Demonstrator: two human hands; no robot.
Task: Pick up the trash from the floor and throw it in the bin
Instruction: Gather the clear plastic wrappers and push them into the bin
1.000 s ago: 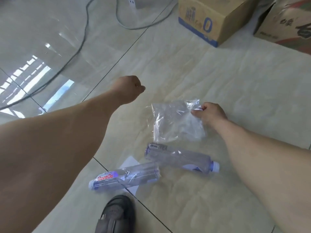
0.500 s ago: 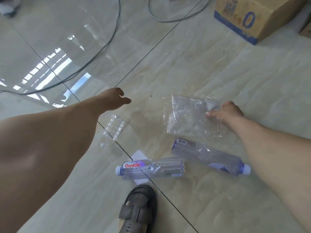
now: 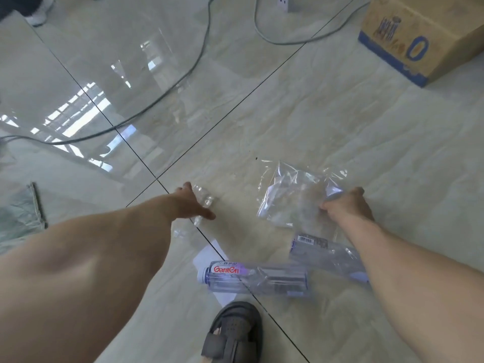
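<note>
A clear plastic bag point(image 3: 290, 197) lies on the tiled floor, and my right hand point(image 3: 345, 205) grips its right edge with curled fingers. My left hand point(image 3: 192, 205) reaches down over a small clear plastic tray piece point(image 3: 204, 200), fingers and thumb spread on either side of it and touching it. Two empty clear bottles lie nearer me: one with a red Ganten label point(image 3: 251, 277) and one with a barcode point(image 3: 324, 251), partly under my right forearm. A white paper scrap point(image 3: 207, 255) sits beneath the labelled bottle. No bin is in view.
My sandalled foot point(image 3: 233, 334) stands just below the bottles. A cardboard box point(image 3: 419, 35) sits at the far right, cables point(image 3: 183, 72) run across the floor beyond, with a power strip point(image 3: 285, 1) at the top. A greenish sheet point(image 3: 21, 213) lies at the left edge.
My left hand opened from a fist and dropped down onto the small clear tray piece. My right hand kept its hold on the bag and bunched its edge. The view shifted left.
</note>
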